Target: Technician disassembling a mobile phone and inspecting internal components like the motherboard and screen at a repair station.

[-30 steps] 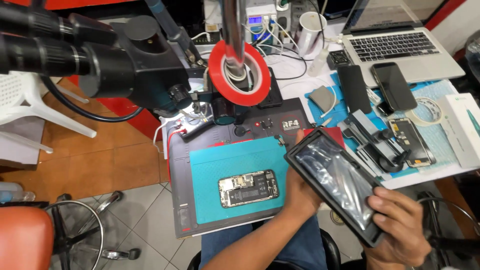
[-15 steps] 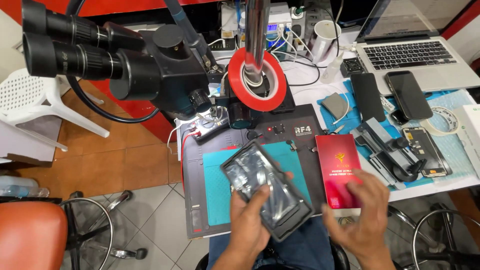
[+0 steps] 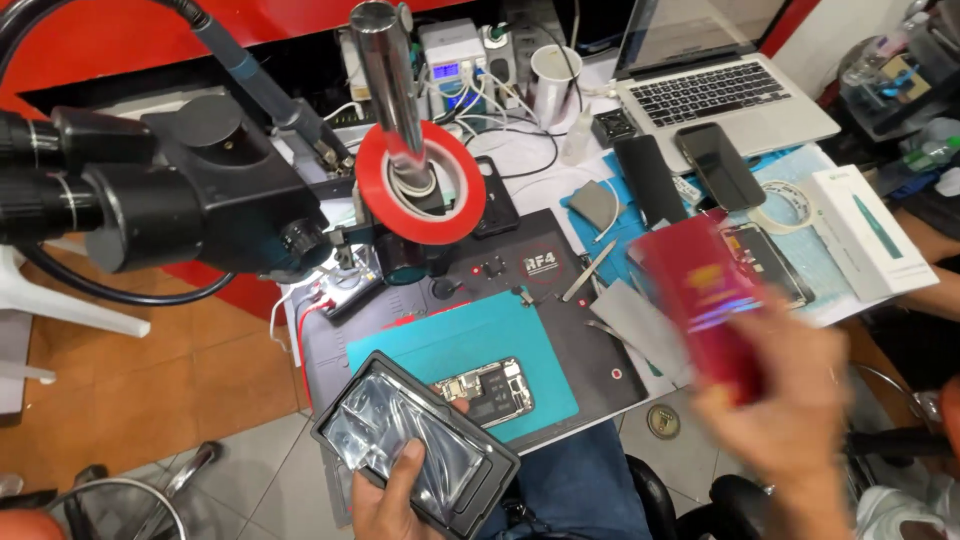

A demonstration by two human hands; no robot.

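Cluttered repair bench (image 3: 600,370), teal mat (image 3: 470,345), tiled floor (image 3: 200,400)

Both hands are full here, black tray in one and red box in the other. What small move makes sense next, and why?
Probably set the red box down at the right of the bench. The right hand holds it lifted and motion-blurred above the grey mat, while the left hand grips the black tray with its clear-wrapped part at the near edge; freeing one hand seems needed to handle the tray.

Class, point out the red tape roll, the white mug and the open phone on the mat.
red tape roll (image 3: 468,205), head view, right side of ring.
white mug (image 3: 555,92), head view, outer wall.
open phone (image 3: 487,390), head view, exposed insides.
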